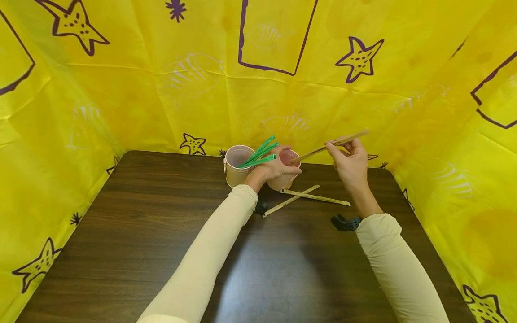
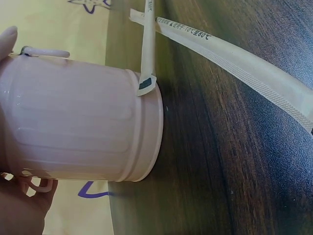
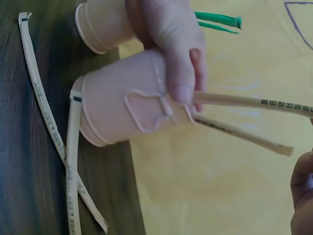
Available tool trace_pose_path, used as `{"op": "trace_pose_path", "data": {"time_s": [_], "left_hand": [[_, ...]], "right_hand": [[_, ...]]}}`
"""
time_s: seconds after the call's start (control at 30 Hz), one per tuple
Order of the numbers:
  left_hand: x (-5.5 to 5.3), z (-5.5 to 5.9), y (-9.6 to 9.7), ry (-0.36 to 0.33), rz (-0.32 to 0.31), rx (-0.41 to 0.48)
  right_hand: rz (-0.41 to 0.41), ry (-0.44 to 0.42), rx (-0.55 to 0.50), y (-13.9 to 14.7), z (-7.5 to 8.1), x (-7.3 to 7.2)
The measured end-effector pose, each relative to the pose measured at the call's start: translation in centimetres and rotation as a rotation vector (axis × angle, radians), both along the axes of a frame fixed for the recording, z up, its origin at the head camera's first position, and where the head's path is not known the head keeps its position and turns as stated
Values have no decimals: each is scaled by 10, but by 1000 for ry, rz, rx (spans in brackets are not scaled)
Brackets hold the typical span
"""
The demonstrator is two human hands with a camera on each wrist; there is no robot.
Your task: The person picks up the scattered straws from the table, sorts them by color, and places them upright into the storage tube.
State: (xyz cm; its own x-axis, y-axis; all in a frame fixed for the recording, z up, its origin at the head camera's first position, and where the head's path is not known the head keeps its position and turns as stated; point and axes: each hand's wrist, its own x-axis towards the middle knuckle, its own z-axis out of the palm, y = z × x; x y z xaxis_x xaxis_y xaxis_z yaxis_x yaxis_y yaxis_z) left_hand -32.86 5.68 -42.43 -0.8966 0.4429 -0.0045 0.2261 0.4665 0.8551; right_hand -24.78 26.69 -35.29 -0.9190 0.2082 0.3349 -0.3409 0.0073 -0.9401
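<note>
My left hand (image 1: 275,168) grips the rim of a small pink bucket (image 1: 280,183), its thumb over the handle side in the right wrist view. My right hand (image 1: 352,166) pinches a beige paper-wrapped straw (image 1: 313,153) that slants down with its lower end in the bucket's mouth. Beside it in the right wrist view, a second beige straw (image 3: 244,132) sticks out of the same bucket. Two more wrapped straws, one upper (image 1: 323,198) and one lower (image 1: 282,207), lie crossed on the table, one end right at the bucket's base.
To the left stands a second, cream bucket (image 1: 234,175) with several green-wrapped straws (image 1: 258,157) leaning out over my left wrist. Both buckets are near the back edge of the dark wooden table (image 1: 161,224). A yellow patterned cloth (image 1: 153,103) hangs behind and at the sides.
</note>
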Motion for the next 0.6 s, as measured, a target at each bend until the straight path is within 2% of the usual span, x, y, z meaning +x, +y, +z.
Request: {"op": "trace_pose_path", "data": {"time_s": [0.13,0.33,0.43,0.6], "left_hand": [[-1,-1,0,9,4,-15],[0,0,0,21,10,-21],[1,-1,0,20,15,-8],[2,0,-1,20,11,-6]], "right_hand": [[24,-71,81,-9,-4,-2],[39,-156,227,-17,-18,-7],[45,-189,273,-18,-25,-10],[51,-217,303,-18,-26,-9]]}}
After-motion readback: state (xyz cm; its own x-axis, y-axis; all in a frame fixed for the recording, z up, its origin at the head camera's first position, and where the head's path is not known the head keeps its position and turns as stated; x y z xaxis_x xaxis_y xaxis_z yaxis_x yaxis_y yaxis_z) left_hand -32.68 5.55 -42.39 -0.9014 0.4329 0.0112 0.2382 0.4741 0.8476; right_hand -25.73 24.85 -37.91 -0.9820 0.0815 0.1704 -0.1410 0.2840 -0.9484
